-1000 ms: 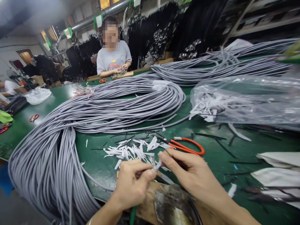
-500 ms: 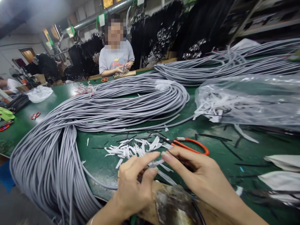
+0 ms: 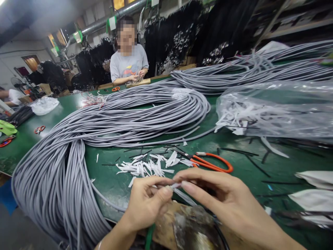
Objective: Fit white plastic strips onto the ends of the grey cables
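Low in the middle of the head view, my two hands meet at the fingertips. A single grey cable (image 3: 110,205) runs from the big bundle into my left hand (image 3: 148,199), whose fingers are closed round it. At the thumb tips a short pale grey end shows; my right hand (image 3: 215,196) pinches it between thumb and fingers. Fingers cover most of that end. Below the hands sits a worn brown block (image 3: 166,225) with a dark, crusted lump (image 3: 194,227) on top. Behind them lie white paper-like strips (image 3: 143,166) and orange-handled scissors (image 3: 213,163).
Bundled grey cables (image 3: 145,121) cover the green table (image 3: 104,166) and hang over its left edge. On the right lie a clear plastic bag (image 3: 273,111) of white strips, black offcuts (image 3: 256,166) and pliers (image 3: 296,215). A co-worker (image 3: 129,66) sits opposite.
My right thumb has come down beside the left thumb, and the fingertips have closed together on the pale cable end. Both hands sit slightly lower.
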Demonstrator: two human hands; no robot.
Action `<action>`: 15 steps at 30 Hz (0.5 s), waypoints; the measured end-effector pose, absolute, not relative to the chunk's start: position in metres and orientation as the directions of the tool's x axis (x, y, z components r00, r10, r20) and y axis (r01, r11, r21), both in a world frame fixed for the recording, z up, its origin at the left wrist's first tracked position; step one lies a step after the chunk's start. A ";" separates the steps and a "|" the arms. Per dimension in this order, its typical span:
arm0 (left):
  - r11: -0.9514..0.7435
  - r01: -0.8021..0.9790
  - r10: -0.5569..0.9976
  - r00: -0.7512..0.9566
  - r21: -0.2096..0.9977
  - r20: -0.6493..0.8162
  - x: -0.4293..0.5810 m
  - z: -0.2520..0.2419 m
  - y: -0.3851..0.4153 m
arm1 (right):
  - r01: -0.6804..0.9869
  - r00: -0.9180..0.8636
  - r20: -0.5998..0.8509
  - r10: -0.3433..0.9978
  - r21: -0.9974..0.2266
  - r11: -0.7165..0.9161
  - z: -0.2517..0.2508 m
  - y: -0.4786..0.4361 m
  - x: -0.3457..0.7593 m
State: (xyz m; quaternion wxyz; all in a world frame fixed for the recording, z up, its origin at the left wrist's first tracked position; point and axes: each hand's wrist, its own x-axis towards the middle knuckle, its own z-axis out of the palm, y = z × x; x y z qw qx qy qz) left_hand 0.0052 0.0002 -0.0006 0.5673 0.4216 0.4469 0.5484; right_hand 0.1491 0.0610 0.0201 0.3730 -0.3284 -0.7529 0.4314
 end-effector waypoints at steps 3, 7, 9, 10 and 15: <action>0.139 -0.343 0.989 0.090 0.929 -0.115 0.001 0.005 0.001 | 0.161 -0.510 0.268 0.817 -0.904 0.397 0.023 0.061 0.149; 0.229 -0.317 0.970 0.150 0.920 -0.189 0.000 0.008 0.000 | 0.162 -0.508 0.311 0.803 -0.881 0.444 0.025 0.061 0.147; 0.220 -0.262 0.972 0.141 0.939 -0.189 0.002 0.008 0.000 | 0.164 -0.497 0.327 0.804 -0.874 0.457 0.022 0.061 0.146; 0.204 -0.227 0.977 0.112 0.952 -0.182 0.003 0.007 0.000 | 0.165 -0.481 0.331 0.811 -0.875 0.455 0.020 0.060 0.146; 0.113 -0.007 0.989 -0.097 0.994 -0.113 0.010 -0.001 0.000 | 0.191 -0.393 0.357 0.848 -0.870 0.454 0.008 0.058 0.141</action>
